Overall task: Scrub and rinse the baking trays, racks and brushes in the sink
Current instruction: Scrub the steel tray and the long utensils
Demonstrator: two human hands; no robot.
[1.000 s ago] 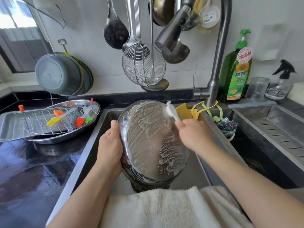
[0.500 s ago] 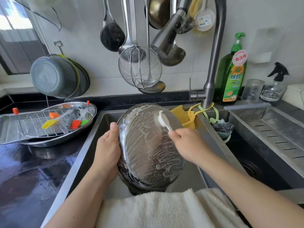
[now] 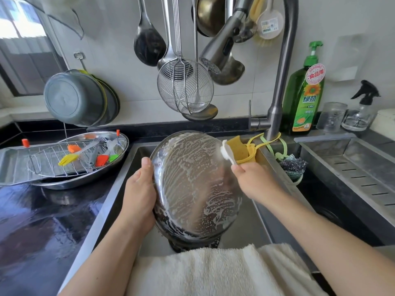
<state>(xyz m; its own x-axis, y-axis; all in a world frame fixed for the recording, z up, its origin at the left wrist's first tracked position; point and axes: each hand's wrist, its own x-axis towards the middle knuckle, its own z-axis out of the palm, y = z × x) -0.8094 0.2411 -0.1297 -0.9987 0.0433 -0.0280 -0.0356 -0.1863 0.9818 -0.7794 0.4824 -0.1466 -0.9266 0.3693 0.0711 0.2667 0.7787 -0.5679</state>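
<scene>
The tray (image 3: 192,184), an oval steel one, stands tilted on edge over the sink (image 3: 245,227), its face streaked all over with suds. The left hand (image 3: 139,189) holds it by the left rim, thumb hooked over the edge and the other fingers hidden behind. The right hand (image 3: 252,180) has its fingers curled round the handle of a white brush (image 3: 227,152). In the last second the brush head has swept from the upper right of the tray's face down toward the middle and back up; it now sits right at the upper right rim, touching or just off it, I cannot tell which. The tray has hardly shifted in the left hand. Lather reaches nearly every part of the face, so I judge the scrubbing of this side close to done, with a rinse or the other side to follow; no water runs from the tap (image 3: 280,86).

On the counter to the left, well apart from the sink, a second oval tray (image 3: 119,150), a flat rectangular tray (image 3: 12,167) and a wire rack (image 3: 47,161) lie stacked, with the silicone brushes (image 3: 70,158) on the rack. I cannot tell whether those are washed yet.

A sponge (image 3: 237,148) sits just behind the brush head, and a towel (image 3: 192,272) lies over the sink's near edge.
</scene>
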